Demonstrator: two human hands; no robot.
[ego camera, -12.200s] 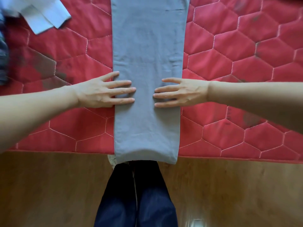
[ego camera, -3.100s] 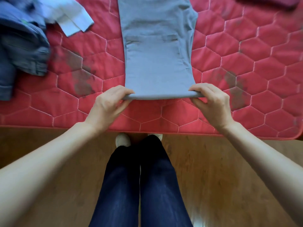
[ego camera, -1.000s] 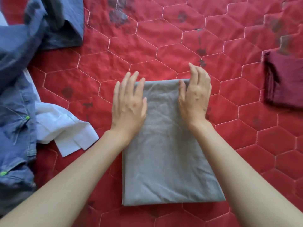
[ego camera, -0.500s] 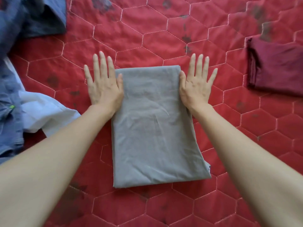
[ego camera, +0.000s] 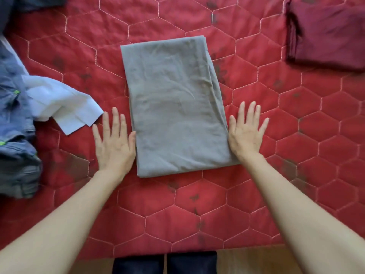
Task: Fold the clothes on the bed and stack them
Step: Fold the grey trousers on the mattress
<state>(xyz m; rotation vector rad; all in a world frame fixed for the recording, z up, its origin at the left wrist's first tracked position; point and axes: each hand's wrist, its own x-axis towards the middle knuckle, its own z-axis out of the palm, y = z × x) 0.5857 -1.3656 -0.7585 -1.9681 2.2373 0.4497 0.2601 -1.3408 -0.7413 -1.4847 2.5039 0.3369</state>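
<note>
Grey garment lies folded into a neat rectangle in the middle of the red quilted bedcover, near the front edge where the person stands. Edges look squared, a few soft creases on top; this piece reads as done folding.

Left hand lies flat on the cover just beside the garment's left edge, fingers straight and spread, thumb side touching the cloth edge. Holds nothing. Right hand mirrors it at the right edge, fingers straight and fanned, palm side against the fold's side, also holding nothing. Looks like tidying or squaring the sides, not gripping.

Maroon folded piece sits at far right, well apart from the grey one, so one item seems already folded and set aside. Grey piece is not yet stacked on it.

Left side has unfolded stuff: white garment crumpled with a cuff or hem pointing toward the left hand, blue denim clothing heaped at the left edge, and another dark piece at top left, partly cut off.

Judgement: roughly two items folded, at least two or three left. Likely next is moving grey onto maroon, then starting on the left heap.
</note>
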